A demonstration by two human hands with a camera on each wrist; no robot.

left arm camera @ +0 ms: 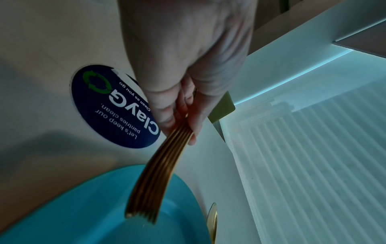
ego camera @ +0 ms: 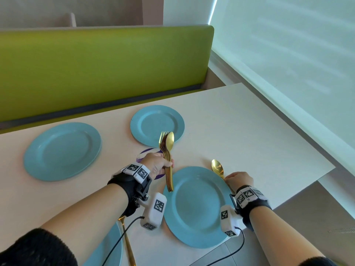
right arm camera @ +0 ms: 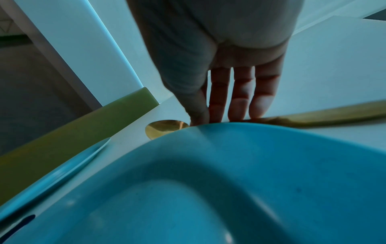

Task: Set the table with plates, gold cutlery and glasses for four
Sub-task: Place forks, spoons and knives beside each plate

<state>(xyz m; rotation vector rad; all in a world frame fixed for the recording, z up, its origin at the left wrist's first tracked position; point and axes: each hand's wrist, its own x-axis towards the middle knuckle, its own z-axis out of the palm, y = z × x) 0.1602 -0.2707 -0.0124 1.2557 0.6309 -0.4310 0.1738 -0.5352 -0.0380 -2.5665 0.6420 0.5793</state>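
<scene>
Several blue plates lie on the white table point(ego camera: 240, 121): far left plate point(ego camera: 62, 150), far middle plate point(ego camera: 157, 125), near right plate point(ego camera: 197, 206), and one cut off at the bottom left point(ego camera: 113, 246). My left hand point(ego camera: 159, 164) point(left arm camera: 179, 122) grips a bundle of gold forks and spoons point(ego camera: 167, 150) point(left arm camera: 152, 181) upright above the near right plate's left rim point(left arm camera: 83, 206). My right hand point(ego camera: 238, 179) point(right arm camera: 219, 115) pinches the handle of a gold spoon point(ego camera: 218, 167) point(right arm camera: 165, 128) lying on the table just right of that plate point(right arm camera: 229, 165).
A gold handle point(ego camera: 127, 242) lies right of the bottom left plate. A round dark blue sticker point(ego camera: 148, 151) point(left arm camera: 108, 107) marks the table's middle. A green bench point(ego camera: 96, 64) runs behind the far edge. A window blind point(ego camera: 288, 54) stands to the right.
</scene>
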